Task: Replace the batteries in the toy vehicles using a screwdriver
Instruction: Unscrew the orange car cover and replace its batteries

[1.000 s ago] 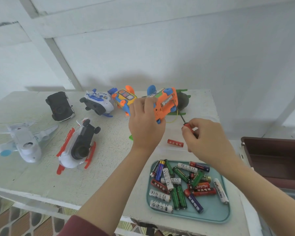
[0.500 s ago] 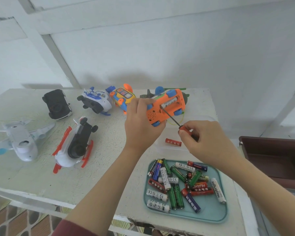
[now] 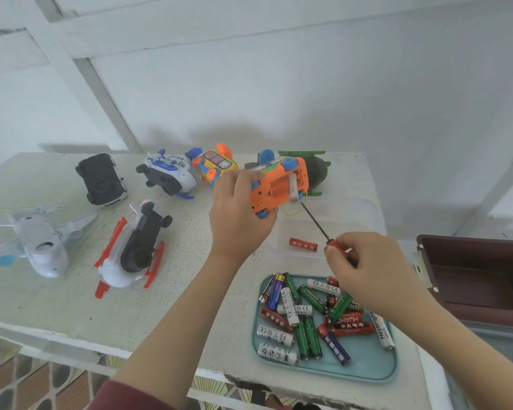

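Car (image 3: 267, 199), orange plastic: likely light, rigid, slick; left hand (image 3: 237, 214) grips its speaker end, underside up, above table (image 3: 71, 291). Screwdriver (image 3: 314, 223): right hand (image 3: 365, 267) pinches red handle, tip near battery bay (image 3: 280, 182). Hold body, not wheels (image 3: 289, 164).

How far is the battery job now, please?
Done: the orange car's compartment is open; a red battery lies apart. In hand: the left hand holds the car, the right hand has the screwdriver tip by a white battery in it. Probably left: new batteries from the tray, closing up, the other toys.
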Demonstrator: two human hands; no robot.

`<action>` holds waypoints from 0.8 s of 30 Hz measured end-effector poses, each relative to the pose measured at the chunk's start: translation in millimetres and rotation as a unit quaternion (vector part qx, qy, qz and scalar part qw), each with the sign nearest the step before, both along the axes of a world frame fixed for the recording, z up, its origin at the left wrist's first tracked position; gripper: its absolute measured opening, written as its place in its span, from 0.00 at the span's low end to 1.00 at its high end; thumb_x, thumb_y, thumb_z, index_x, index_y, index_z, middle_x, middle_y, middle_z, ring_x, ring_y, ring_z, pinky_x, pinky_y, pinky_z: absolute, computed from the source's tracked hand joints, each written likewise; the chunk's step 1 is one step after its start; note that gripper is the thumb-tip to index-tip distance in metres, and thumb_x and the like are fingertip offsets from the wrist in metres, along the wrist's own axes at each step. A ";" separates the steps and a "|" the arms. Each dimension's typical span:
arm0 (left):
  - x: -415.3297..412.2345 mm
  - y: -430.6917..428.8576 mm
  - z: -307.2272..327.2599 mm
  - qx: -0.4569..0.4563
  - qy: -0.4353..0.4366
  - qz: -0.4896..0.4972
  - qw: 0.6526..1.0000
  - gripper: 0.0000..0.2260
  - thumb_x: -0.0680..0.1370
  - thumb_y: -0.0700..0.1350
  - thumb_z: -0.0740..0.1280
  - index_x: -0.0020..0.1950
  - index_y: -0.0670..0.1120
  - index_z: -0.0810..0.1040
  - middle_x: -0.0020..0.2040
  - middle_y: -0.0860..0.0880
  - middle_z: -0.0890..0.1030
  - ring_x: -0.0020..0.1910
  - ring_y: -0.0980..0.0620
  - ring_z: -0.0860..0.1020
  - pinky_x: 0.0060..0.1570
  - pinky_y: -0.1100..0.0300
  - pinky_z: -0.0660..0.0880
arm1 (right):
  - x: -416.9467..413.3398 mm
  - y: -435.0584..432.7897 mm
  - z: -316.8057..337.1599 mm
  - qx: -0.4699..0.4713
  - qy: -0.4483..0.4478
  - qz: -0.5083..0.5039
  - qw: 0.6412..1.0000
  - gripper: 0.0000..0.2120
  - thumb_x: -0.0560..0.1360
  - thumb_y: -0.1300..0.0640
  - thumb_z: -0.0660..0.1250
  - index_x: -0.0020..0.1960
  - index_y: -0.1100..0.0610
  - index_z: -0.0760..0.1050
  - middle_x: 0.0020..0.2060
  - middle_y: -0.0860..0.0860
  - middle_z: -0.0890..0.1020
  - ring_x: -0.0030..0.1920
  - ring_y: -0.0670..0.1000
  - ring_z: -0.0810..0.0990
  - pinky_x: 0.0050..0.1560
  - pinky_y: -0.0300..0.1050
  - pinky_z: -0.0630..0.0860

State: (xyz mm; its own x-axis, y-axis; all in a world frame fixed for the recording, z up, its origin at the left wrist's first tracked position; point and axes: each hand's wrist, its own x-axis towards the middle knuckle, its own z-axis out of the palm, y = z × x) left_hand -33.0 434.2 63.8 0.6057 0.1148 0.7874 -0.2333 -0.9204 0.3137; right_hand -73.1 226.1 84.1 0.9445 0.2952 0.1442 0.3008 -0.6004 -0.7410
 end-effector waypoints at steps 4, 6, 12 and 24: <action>0.5 3.2 1.7 0.038 -0.031 -0.020 0.999 0.25 0.62 0.36 0.75 0.55 0.48 0.70 0.53 0.44 0.77 0.52 0.48 0.71 0.41 0.64 0.68 | 1.7 -5.6 -0.8 -0.063 0.043 -0.007 0.997 0.15 0.77 0.51 0.61 0.38 0.59 0.77 0.29 0.55 0.81 0.27 0.53 0.78 0.35 0.45 0.77; 0.0 3.0 3.2 0.064 -0.048 -0.033 0.996 0.25 0.62 0.33 0.74 0.55 0.48 0.71 0.55 0.43 0.77 0.54 0.46 0.71 0.45 0.62 0.70 | 2.4 -5.8 1.7 -0.083 0.047 -0.006 0.995 0.15 0.76 0.51 0.60 0.37 0.60 0.75 0.30 0.56 0.82 0.25 0.51 0.75 0.36 0.45 0.77; -9.8 7.7 15.9 -0.047 -0.042 0.005 0.998 0.23 0.63 0.38 0.75 0.54 0.46 0.71 0.53 0.46 0.75 0.53 0.48 0.72 0.49 0.71 0.64 | 1.5 3.9 12.8 -0.081 0.043 0.035 0.995 0.12 0.74 0.49 0.63 0.36 0.53 0.77 0.30 0.49 0.80 0.29 0.46 0.75 0.34 0.40 0.72; -88.4 30.8 5.9 -0.357 0.024 0.158 0.920 0.25 0.65 0.42 0.80 0.52 0.48 0.67 0.42 0.61 0.71 0.37 0.69 0.75 0.36 0.74 0.70 | 1.3 82.8 17.4 -0.221 0.032 0.184 0.957 0.23 0.73 0.48 0.64 0.26 0.55 0.59 0.23 0.50 0.62 0.25 0.49 0.61 0.27 0.42 0.58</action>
